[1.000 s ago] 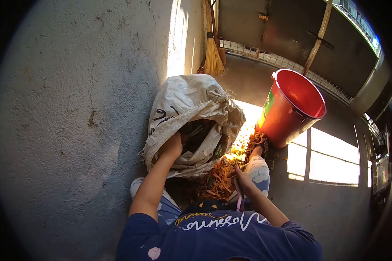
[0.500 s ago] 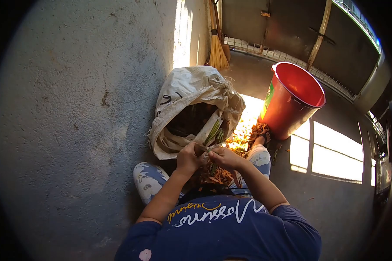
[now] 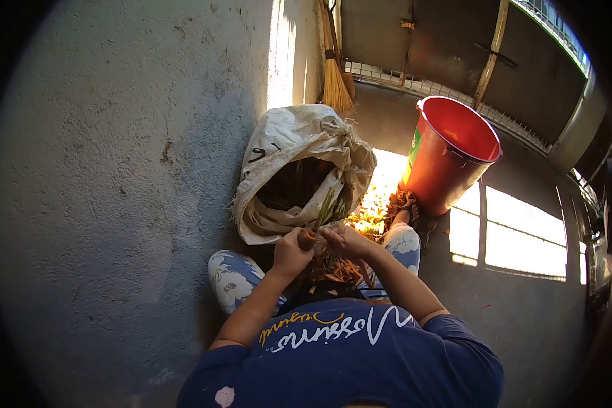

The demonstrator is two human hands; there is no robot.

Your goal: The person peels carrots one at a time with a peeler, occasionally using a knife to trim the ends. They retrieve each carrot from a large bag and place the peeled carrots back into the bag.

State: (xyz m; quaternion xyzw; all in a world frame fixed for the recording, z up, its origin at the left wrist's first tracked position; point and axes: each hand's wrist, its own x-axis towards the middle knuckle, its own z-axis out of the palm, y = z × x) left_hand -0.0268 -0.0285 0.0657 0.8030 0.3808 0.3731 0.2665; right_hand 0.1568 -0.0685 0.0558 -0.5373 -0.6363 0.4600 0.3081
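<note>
My left hand (image 3: 292, 253) is closed around a short brown piece with a rounded end (image 3: 307, 238). It looks like a wooden handle, but the rest of it is hidden. Close beside it, my right hand (image 3: 347, 241) is closed, its thumb and fingers pinched together. What it grips is too small to make out. A few thin green stalks (image 3: 330, 208) rise just beyond both hands, in front of the sack's mouth. The white woven sack (image 3: 289, 122) lies open toward me with dark contents inside. Orange-brown leaves or scraps (image 3: 343, 268) are heaped between my legs.
A tall red bucket (image 3: 445, 163) stands ahead to the right, near my foot. A rough grey wall (image 3: 129, 170) runs along the left. A straw broom (image 3: 334, 85) leans at the back by a dark metal gate (image 3: 449, 47). More dry leaves (image 3: 374, 214) lie in sunlight.
My hands have come slightly apart. The brown piece in my left hand has turned, so its rounded end shows more. The view has shifted slightly.
</note>
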